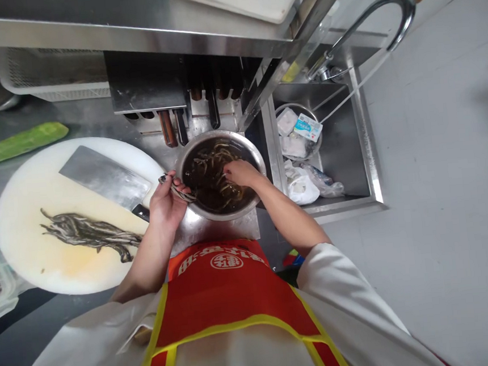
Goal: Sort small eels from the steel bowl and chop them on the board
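A steel bowl (260, 157) of dark water holds many thin eel strips (212, 162). At its left rim, my left hand (168, 204) is closed around a few dark eel strips (180, 194), their ends hanging by the rim. My right hand (243, 173) reaches in from the right, its fingers bent together among the strips at the water; what they pinch is hidden. To the left, a pile of eel strips (88, 231) lies on the round white cutting board (22, 191), beside a cleaver (104, 175) with a black handle.
Knives hang in a steel rack (145, 80) behind the bowl. A sink (344, 157) on the right holds wrapped packs and bags under a running tap (403, 6). A peeled green vegetable (18, 144) and a clear plastic tub (8, 289) flank the board. A steel shelf (128, 36) overhangs the counter.
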Tool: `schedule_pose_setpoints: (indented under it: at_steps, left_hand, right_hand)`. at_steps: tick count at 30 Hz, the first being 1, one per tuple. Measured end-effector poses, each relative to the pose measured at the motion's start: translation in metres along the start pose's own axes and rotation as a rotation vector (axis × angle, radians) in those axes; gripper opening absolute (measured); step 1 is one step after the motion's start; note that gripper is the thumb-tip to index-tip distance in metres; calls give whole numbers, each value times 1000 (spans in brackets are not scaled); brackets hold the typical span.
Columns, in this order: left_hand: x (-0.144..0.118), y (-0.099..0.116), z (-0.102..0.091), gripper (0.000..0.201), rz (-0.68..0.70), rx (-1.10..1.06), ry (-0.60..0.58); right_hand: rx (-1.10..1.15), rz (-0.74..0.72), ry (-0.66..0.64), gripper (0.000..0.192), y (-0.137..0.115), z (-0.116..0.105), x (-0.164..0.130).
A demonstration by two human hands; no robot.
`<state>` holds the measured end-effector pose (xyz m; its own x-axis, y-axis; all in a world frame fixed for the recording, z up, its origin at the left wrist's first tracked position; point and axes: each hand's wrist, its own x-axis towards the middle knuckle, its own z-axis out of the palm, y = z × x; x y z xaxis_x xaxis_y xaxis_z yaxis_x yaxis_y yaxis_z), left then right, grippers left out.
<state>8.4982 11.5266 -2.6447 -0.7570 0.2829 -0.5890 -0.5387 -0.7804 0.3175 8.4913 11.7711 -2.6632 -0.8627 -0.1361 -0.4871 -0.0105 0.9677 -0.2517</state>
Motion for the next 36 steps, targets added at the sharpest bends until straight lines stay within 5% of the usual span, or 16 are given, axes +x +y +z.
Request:
schedule_pose_setpoints:
  at_steps: [4,11,15,27,36]
  left_hand:
    - [2,-8,6,23,-78,-55,-32]
    - [17,-33,28,28,-332,-158,-2]
    - [29,-49,32,25,-413,-146,22]
    - [41,-78,21,24,-494,-98,54]
    - [53,-84,19,40,-474,-121,-59]
  right_hand:
    - [269,-24,148,20,6,-14,-3]
    - [1156,-43,379,16,-5,-31,-11]
    - [1507,7,402,26,-21,-35,-18]
    - [1781,67,312,19,-49,-56,-43]
    - [1697,122,164,28,-59,-28,-69]
